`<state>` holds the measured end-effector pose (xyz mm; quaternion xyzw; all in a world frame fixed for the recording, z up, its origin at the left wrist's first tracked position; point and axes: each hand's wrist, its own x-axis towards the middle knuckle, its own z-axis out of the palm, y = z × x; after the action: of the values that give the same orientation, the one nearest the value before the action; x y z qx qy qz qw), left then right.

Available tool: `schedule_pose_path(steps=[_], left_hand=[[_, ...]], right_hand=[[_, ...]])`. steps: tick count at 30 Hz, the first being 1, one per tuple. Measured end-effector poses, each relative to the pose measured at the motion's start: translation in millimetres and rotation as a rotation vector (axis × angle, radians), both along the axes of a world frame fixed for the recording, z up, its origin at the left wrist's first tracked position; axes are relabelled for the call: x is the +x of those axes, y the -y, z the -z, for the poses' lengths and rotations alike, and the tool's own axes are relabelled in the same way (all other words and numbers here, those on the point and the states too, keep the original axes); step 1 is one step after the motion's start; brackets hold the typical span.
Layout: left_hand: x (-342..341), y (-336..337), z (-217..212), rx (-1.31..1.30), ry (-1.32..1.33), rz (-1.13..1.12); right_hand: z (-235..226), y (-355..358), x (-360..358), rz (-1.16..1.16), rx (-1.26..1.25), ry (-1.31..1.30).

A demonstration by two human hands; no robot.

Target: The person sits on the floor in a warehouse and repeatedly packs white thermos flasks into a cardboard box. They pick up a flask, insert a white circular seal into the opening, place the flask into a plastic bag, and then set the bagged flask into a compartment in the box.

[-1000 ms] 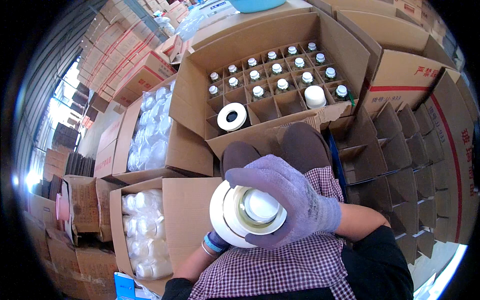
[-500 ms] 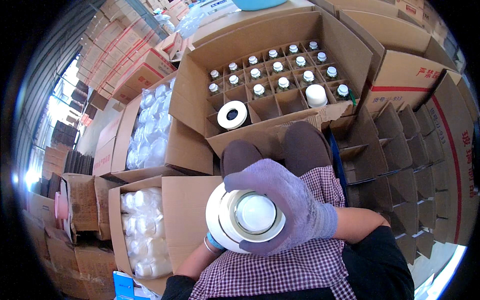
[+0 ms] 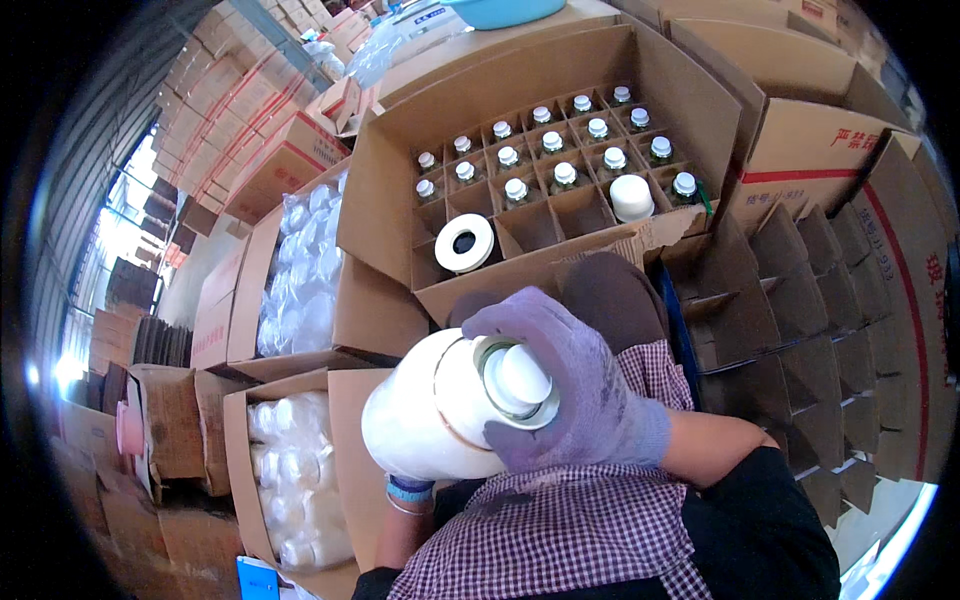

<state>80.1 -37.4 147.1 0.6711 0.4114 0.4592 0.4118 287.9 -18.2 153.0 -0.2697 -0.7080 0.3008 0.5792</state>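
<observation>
Over my lap I hold a white vacuum flask (image 3: 405, 415), tilted with its top end to the right. A glass neck shows in its open top, with a white stopper (image 3: 524, 378) in it. My right hand (image 3: 595, 400), in a purple-grey knit glove, is closed round the flask's top rim, thumb and fingers on opposite sides. My left hand (image 3: 410, 487), in a blue-cuffed glove, holds the body from below; its fingers are hidden behind the flask. Just ahead stands a divided carton (image 3: 540, 265) of glass bottles (image 3: 516, 193) with white stoppers.
In the carton's near row are a white ring-topped piece (image 3: 482, 226) and a white domed cap (image 3: 631, 197). Left stand boxes of bagged clear pieces (image 3: 305, 260) and bagged white pieces (image 3: 300, 480). Cardboard dividers (image 3: 790, 310) fill the right side. A blue basin (image 3: 510, 12) sits far back.
The flask has tipped from nearly upright, its base swinging left so the side of its body shows. My right hand has stayed round the top; my left wrist shows lower, under the body.
</observation>
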Motion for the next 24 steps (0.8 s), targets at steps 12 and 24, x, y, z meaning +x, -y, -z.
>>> schedule_pose_path(steps=[12,24], left_hand=[[50.9,-41.9,41.3,0.261,-0.422,0.079],[-19.7,-58.9,144.8,-0.541,0.055,0.375]], right_hand=[[28.6,-35.9,4.7,0.193,-0.126,0.203],[19.8,-73.5,-23.5,-0.234,0.096,0.202]])
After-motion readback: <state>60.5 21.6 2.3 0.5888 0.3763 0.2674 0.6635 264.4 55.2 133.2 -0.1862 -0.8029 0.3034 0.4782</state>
